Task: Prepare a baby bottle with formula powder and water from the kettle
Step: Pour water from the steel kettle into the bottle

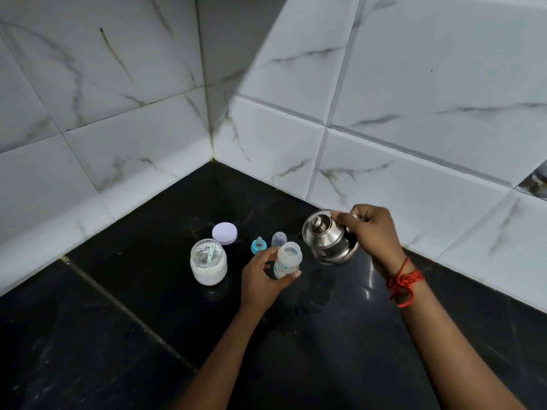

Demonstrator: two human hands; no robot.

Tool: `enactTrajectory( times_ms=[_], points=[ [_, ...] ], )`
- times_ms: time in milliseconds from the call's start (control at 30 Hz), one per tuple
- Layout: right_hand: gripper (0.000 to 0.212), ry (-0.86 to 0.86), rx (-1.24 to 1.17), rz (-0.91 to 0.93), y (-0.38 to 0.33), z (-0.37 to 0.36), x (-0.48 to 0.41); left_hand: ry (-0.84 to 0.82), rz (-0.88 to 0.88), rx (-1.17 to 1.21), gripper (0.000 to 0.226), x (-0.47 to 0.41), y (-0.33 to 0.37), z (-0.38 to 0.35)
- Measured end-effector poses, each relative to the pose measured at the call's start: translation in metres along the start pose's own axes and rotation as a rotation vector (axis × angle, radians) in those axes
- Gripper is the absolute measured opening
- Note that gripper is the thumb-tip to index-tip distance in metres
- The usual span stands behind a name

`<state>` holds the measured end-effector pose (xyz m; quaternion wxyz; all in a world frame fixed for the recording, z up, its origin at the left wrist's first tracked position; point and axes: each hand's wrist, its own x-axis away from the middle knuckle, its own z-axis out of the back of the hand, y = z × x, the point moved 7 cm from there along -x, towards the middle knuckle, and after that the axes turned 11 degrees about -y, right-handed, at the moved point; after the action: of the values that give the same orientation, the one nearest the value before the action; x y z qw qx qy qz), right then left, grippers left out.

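My left hand [262,279] grips the open baby bottle [287,260], which stands on the black counter [148,321]. Just right of the bottle, my right hand [370,232] holds the steel kettle [327,238] by its handle, lifted and tilted toward the bottle's mouth. The kettle's lid is on. An open glass jar of white formula powder [208,261] with a pale green scoop inside stands left of the bottle. Its lilac lid [224,233] lies behind it.
A blue teat ring [258,244] and a clear bottle cap [278,239] sit behind the bottle. White marble-look tiled walls [384,128] meet in a corner close behind. A red thread is tied around the right wrist.
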<state>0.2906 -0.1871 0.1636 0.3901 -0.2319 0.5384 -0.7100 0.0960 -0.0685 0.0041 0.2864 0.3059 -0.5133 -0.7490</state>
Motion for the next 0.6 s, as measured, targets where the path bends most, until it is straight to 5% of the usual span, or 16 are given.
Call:
enactTrajectory(
  times_ms=[200, 400, 600],
  points=[
    [0.048, -0.010, -0.365, -0.237, 0.081, -0.022, 0.019, -0.013, 0.028, 0.040, 0.049, 0.004, -0.003, 0.002],
    [0.013, 0.097, -0.608, -0.378, 0.135, -0.019, 0.031, -0.009, 0.054, 0.050, 0.048, 0.006, -0.011, 0.003],
    [0.013, 0.314, -0.636, -0.429, 0.183, 0.009, 0.044, -0.004, 0.059, 0.052, 0.046, 0.004, -0.013, 0.004]
  ],
)
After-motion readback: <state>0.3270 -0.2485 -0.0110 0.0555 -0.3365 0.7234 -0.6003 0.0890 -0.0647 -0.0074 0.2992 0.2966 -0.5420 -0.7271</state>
